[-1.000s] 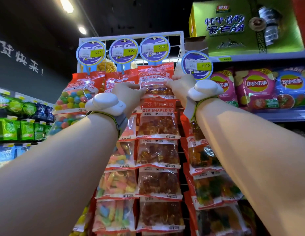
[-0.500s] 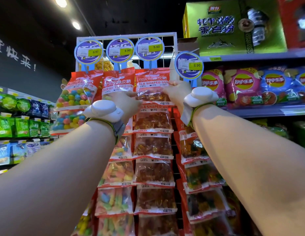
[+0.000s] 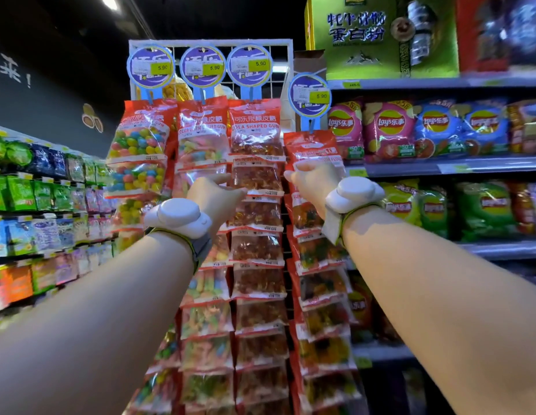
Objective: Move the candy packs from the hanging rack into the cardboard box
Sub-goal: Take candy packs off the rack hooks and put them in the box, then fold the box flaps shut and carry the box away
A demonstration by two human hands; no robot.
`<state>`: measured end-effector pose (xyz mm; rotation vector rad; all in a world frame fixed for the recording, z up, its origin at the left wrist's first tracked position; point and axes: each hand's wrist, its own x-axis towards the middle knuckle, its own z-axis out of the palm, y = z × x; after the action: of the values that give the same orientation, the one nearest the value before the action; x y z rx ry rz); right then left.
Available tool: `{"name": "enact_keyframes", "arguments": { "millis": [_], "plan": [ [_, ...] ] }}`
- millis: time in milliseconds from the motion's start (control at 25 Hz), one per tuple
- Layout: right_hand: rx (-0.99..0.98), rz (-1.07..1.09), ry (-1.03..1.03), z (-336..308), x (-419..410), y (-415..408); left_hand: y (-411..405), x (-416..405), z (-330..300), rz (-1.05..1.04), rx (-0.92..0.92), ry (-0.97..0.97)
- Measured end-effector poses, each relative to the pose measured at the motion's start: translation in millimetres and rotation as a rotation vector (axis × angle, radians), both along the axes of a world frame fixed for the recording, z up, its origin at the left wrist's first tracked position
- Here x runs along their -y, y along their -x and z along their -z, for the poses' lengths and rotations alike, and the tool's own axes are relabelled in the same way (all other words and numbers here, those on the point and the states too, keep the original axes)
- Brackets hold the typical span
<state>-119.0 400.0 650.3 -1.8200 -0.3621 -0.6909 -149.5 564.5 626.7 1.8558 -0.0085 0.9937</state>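
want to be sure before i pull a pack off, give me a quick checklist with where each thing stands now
1. Left hand at the cola gummy column: ok, against the second pack.
2. Left hand's grip on a pack: cannot tell, fingers are hidden behind the hand.
3. Right hand on the top pack of the right-hand column: ok, at its lower edge.
4. Pack free of its hook: not ok, still hanging.
5. Cardboard box ready: cannot tell, not in view.
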Motion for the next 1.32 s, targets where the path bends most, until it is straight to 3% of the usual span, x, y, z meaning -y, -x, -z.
{"name": "enact_keyframes", "arguments": {
  "millis": [280,720,1080,1200,1320],
  "plan": [
    [-0.189,0.037,0.092,67,57,41,29,53,62,0.072,-0.134,-0.03],
    [-0.432,0.052,0.156,196,205,25,17,195,178,0.094,-0.395,0.013],
    [-0.896,-0.099,0.461,393,304,19,10,293,365,0.055,-0.843,0.113],
    [-1.059,-0.169,0.54,446,313,29,14,301,420,0.048,-0.988,0.014],
    [-1.209,-0.218,0.679,498,315,40,16,299,483,0.11,-1.26,-0.106]
  ]
}}
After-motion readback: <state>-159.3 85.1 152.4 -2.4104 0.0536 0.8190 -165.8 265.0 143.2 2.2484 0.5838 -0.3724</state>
